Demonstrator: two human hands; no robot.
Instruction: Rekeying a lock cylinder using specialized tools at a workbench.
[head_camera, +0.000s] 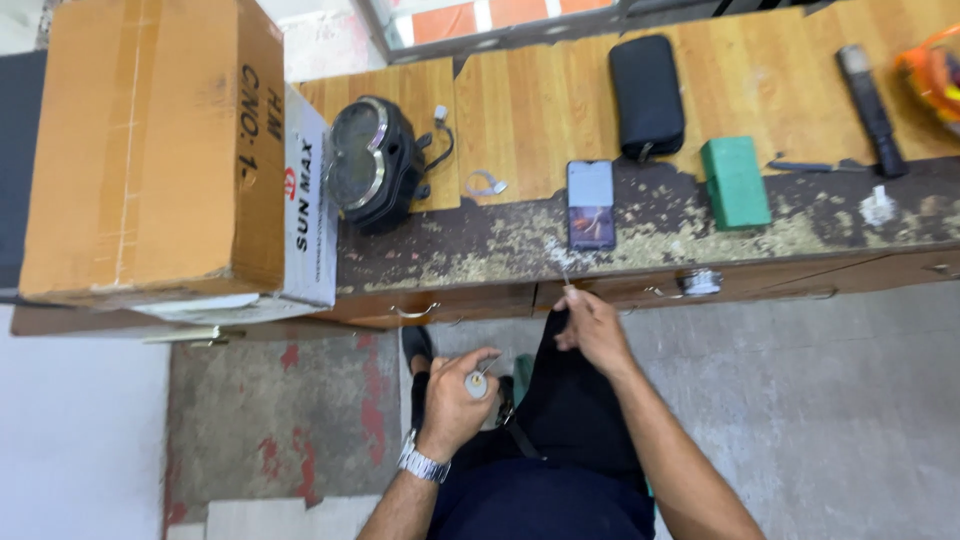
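Observation:
My left hand (455, 392), with a metal watch on its wrist, grips a small white cylindrical piece (478, 383) above my lap. My right hand (592, 327) is closed on a thin clear strip or wire (562, 266) that rises toward the worn front edge of the wooden bench (520, 110). Just beyond it on the bench lies a smartphone (591, 204) with its screen lit. A round black instrument gauge unit (373, 163) with a short cable and white plug rests farther left.
Two stacked cardboard boxes (155, 150) fill the left. A black pouch (647, 95), a green block (734, 182), a dark handled tool (872, 108), an orange object (932, 70) and a tape roll (700, 282) lie about the bench. Drawers with handles run below; concrete floor underfoot.

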